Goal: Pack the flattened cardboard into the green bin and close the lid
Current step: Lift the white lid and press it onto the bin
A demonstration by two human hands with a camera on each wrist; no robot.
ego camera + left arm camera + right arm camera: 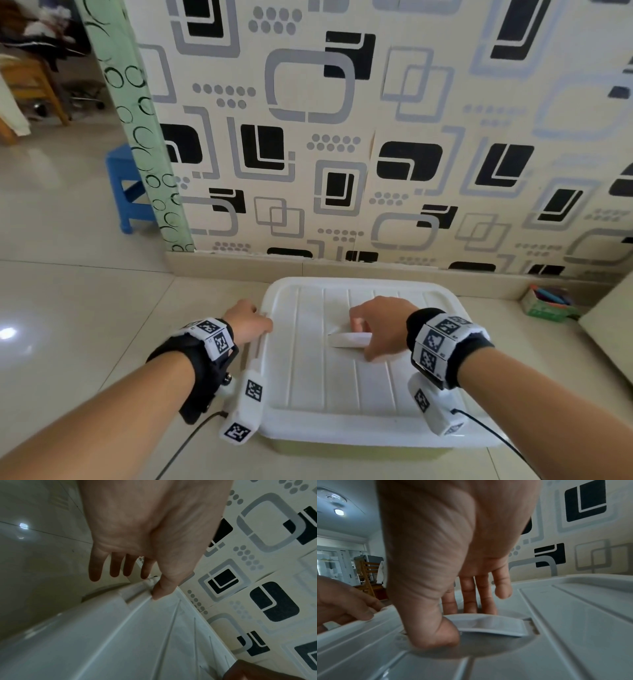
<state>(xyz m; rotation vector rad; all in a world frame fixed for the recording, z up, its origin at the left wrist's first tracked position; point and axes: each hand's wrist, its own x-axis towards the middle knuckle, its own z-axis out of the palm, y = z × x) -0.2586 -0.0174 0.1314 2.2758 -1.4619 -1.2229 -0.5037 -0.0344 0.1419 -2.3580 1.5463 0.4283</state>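
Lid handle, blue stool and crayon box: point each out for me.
lid handle (489,625), right wrist view, on the raised flap's top face.
blue stool (120,168), head view, on its seat edge.
crayon box (544,306), head view, on its green front wall.

Bin (356,452) at lower centre of head view, on floor (68,308), just before wall (376,137); lid (342,377) on top of bin
Left hand (248,323) at lid's left edge, thumb on top, fingers over side
Right hand (380,325) at lid centre, pinching handle (349,340)
Stool (125,185) at left middle, behind wall's end
Chair (30,85) at upper left, beyond stool
Small box (548,303) at right, on floor by wall, right of bin
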